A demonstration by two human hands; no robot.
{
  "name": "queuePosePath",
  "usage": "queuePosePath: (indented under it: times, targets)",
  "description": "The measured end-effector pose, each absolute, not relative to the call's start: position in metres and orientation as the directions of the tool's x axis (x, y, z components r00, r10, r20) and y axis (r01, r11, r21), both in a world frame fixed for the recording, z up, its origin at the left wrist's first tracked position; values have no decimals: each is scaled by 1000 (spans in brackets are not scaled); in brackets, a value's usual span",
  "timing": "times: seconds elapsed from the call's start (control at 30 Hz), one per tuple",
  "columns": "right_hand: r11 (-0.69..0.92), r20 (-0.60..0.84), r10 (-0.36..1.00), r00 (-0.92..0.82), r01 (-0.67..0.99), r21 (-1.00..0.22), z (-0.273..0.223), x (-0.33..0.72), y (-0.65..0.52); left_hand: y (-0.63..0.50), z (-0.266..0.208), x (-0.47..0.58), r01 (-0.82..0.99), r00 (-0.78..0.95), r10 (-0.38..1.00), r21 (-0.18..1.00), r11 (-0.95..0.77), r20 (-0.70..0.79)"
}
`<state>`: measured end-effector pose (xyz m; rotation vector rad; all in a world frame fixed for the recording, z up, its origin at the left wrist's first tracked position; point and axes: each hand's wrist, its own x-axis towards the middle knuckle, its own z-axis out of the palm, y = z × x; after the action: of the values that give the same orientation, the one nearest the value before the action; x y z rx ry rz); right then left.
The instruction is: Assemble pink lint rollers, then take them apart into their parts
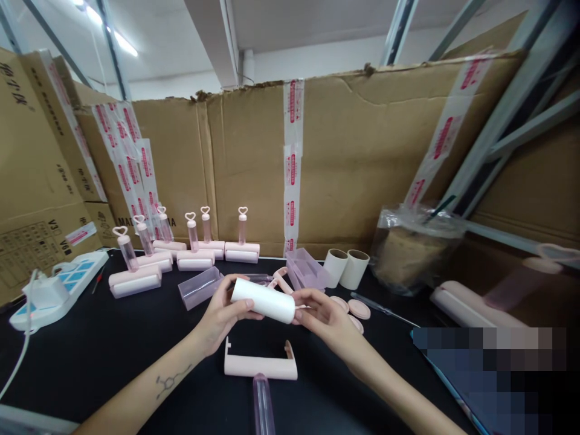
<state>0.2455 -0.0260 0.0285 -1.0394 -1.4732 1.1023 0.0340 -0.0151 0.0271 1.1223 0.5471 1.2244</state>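
Observation:
A white lint roller refill (263, 300) is held level above the black table, tilted slightly down to the right. My left hand (226, 311) is closed around its left end. At the other end, my right hand (321, 311) pinches a pink end cap (299, 307), mostly hidden by the fingers, against the roll. Below the roll lies a pink lint roller frame (260, 367) with its two arms pointing away from me and a clear purple handle (263, 405) toward me. Pink round end caps (359, 309) lie beside my right hand.
Several assembled lint rollers (136, 279) stand at the back left. Purple plastic covers (199, 289), two more white rolls (354, 270) and a screwdriver (385, 309) lie farther back. A bagged drink cup (408, 257) stands right, a power strip (67, 290) left. Cardboard (244, 163) walls the back.

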Motion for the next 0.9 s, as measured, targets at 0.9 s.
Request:
queuePosePath:
  times: [0.9]
  targets:
    - [292, 313, 948, -61, 564, -773, 70, 291, -29, -13, 30, 31, -518, 226, 951, 853, -65, 210]
